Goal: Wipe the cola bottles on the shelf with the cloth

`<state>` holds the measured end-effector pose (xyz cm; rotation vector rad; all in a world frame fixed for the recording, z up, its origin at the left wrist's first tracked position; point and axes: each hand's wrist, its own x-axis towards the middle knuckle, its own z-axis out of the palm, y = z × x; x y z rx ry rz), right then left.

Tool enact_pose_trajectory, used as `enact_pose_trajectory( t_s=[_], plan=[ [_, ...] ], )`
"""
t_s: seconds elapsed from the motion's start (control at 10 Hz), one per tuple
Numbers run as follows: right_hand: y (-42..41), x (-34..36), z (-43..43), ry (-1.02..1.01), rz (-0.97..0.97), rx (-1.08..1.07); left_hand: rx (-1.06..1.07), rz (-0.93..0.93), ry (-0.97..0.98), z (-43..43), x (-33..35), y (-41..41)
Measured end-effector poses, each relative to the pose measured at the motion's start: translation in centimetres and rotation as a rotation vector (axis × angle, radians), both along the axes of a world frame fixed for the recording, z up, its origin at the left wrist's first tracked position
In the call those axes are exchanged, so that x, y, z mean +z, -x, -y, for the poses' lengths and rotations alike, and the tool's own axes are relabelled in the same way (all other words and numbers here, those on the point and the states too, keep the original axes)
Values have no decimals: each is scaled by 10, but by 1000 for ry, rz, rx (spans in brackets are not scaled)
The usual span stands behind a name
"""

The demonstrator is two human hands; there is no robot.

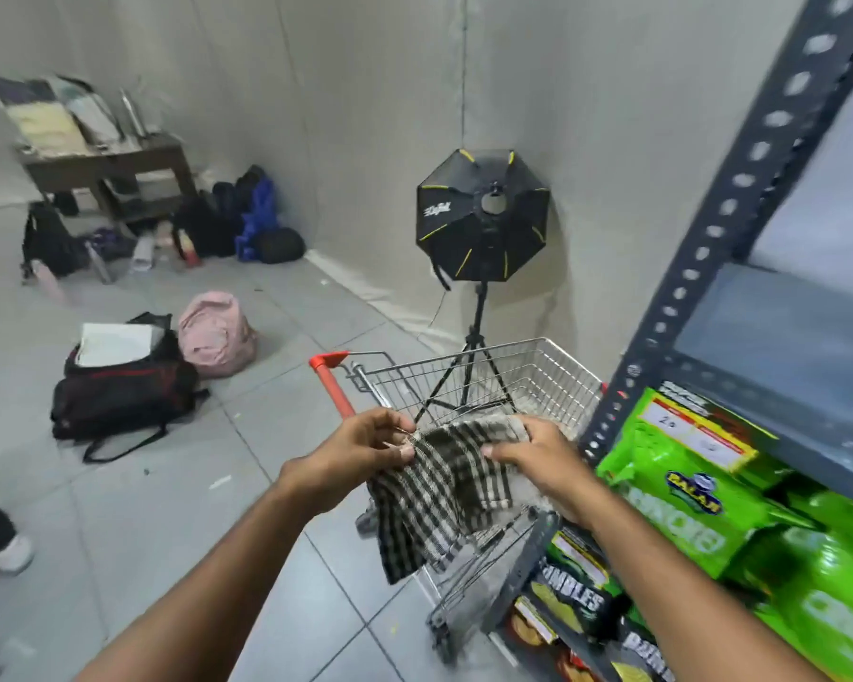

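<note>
Grey tiled floor [134, 524], beige walls [365, 91].

one cloth [444, 489]; two hands; one cart [538, 376]; one softbox [481, 216]

Even, soft indoor light; wide-angle bending and blur toward edges

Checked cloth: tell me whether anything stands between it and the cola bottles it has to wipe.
That cannot be settled: no cola bottles show. Both hands, left hand and right hand, hold the checked cloth over the shopping cart. On the shelf to the right, only green snack bags are visible.
</note>
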<state>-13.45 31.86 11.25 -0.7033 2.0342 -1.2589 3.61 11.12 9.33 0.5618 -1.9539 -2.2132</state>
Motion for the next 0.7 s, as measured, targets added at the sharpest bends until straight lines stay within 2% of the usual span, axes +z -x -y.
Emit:
enact_pose_trajectory(
  t_s=[0.1,0.2,0.4,0.7],
  plan=[
    [-4,-26,46,-114,-35,26,78,112,110,31,-30,-4],
    [-10,-53,91,-201,-161,28,185,227,270,61,-63,-6],
    [-16,-110,158,-386,-241,5,346,403,471,95,-115,-4],
    [-22,-141,182,-481,-425,-8,312,432,605,103,-148,4]
  ],
)
